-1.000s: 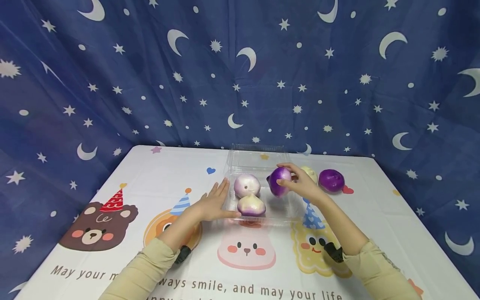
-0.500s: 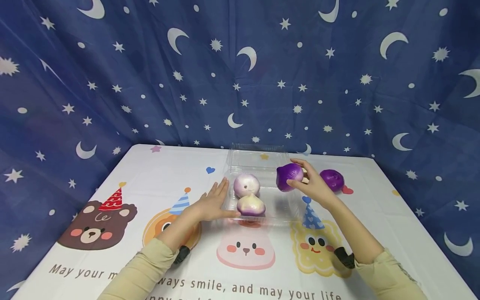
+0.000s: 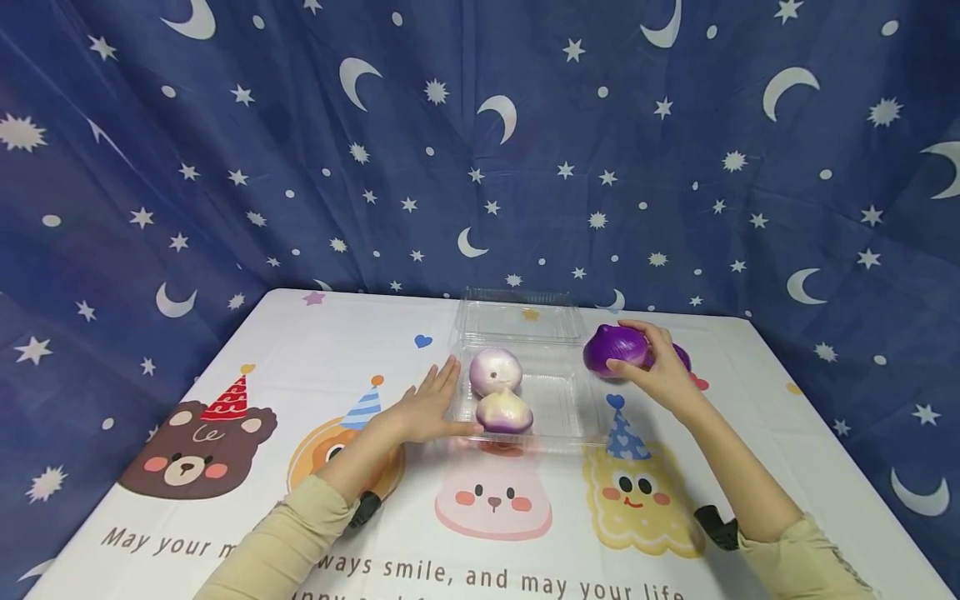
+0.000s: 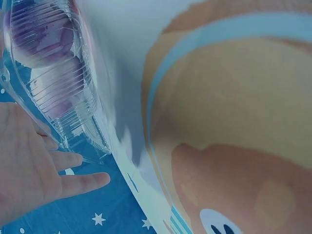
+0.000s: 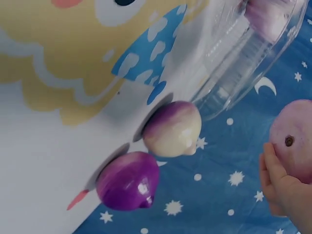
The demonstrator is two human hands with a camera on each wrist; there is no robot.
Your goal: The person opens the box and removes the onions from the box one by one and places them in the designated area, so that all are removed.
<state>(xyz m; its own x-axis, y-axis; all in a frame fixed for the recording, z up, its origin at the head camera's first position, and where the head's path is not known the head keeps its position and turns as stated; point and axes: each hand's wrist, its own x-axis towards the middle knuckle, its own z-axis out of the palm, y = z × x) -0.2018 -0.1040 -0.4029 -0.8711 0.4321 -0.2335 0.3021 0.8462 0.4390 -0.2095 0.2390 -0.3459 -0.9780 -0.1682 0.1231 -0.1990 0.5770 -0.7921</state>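
Observation:
A clear plastic clamshell box (image 3: 553, 408) lies with its lid raised at the back. Inside, on its left side, sit two onions: a pale lilac one (image 3: 495, 372) and a cream one with a purple base (image 3: 504, 412). My left hand (image 3: 422, 410) rests against the box's left side with fingers spread; the left wrist view shows its fingers (image 4: 85, 184) extended by the ribbed wall. Right of the box, my right hand (image 3: 660, 375) holds a purple onion (image 3: 613, 350) in the air between thumb and fingers; its pale underside (image 5: 297, 134) faces the right wrist camera.
Beyond the box's right side, a cream-and-purple onion (image 5: 173, 130) and a deep purple onion (image 5: 129, 183) lie on the white printed tablecloth (image 3: 757, 400). The held onion and right hand hide them mostly in the head view. A blue starry curtain (image 3: 420, 167) hangs behind.
My right hand has carried the purple onion from over the box to the right, past its edge, turning its tip from left to upward. The left hand has stayed in place.

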